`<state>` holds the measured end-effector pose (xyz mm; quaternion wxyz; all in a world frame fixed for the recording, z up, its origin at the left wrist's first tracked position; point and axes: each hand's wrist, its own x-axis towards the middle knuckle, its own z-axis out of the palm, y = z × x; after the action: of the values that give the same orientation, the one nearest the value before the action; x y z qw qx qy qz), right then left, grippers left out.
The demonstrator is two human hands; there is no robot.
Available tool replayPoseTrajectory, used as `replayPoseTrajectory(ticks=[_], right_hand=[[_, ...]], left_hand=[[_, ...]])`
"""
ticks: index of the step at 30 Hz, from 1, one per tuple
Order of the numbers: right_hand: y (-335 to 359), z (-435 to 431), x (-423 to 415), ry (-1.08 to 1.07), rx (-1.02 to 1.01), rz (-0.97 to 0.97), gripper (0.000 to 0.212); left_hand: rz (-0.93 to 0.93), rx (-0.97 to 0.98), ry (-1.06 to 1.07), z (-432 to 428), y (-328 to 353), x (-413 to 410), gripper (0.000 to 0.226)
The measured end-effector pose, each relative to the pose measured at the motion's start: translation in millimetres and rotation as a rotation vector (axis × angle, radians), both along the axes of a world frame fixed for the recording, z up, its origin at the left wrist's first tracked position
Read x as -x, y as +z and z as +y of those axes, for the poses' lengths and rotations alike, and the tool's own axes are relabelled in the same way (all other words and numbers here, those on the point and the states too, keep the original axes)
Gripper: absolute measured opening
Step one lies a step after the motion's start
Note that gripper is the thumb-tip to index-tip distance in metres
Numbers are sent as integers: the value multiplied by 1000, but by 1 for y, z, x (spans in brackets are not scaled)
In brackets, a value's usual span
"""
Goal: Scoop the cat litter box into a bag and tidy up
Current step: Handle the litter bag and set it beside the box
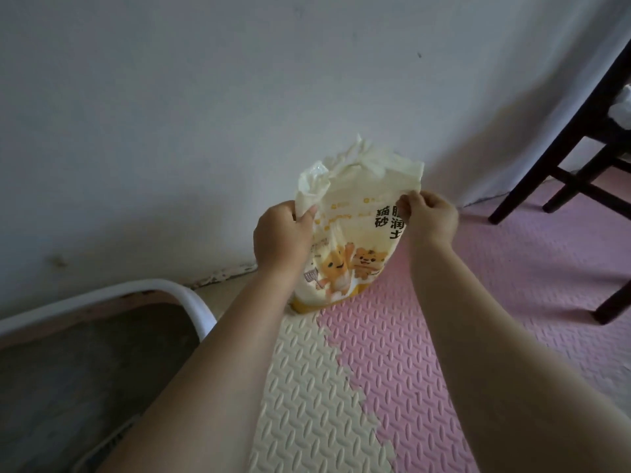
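Note:
A cream and yellow cat litter bag (355, 233) with cartoon cats printed on it stands upright on the foam mat, close to the white wall. Its top is crumpled. My left hand (281, 235) grips the bag's left upper edge. My right hand (428, 216) pinches its right upper edge. The litter box (191, 295) with a white rim sits at the lower left, and grey litter lies inside it. My left forearm passes over the box's right corner.
Pink and cream foam floor tiles (375, 370) cover the floor under the bag. A dark wooden chair (573, 179) stands at the right, with something white on its seat. The white wall (205, 114) closes off the space behind the bag.

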<state>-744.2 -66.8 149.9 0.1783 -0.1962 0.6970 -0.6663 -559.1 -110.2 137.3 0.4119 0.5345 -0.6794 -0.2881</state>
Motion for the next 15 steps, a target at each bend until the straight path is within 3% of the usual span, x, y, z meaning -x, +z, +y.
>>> replayPoseTrajectory(ticks=[2, 7, 11, 15], right_hand=[[-14, -2, -7, 144, -90, -13, 13], [-15, -4, -13, 293, -129, 59, 58], [-11, -3, -11, 338, -179, 129, 61], [-3, 2, -18, 345, -273, 354, 60]], left_hand=[[-25, -60, -33, -5, -11, -3, 27], [22, -94, -185, -4, -15, -3, 27], [2, -115, -347, -6, -19, 1, 49], [-118, -106, -437, -7, -16, -6, 69]])
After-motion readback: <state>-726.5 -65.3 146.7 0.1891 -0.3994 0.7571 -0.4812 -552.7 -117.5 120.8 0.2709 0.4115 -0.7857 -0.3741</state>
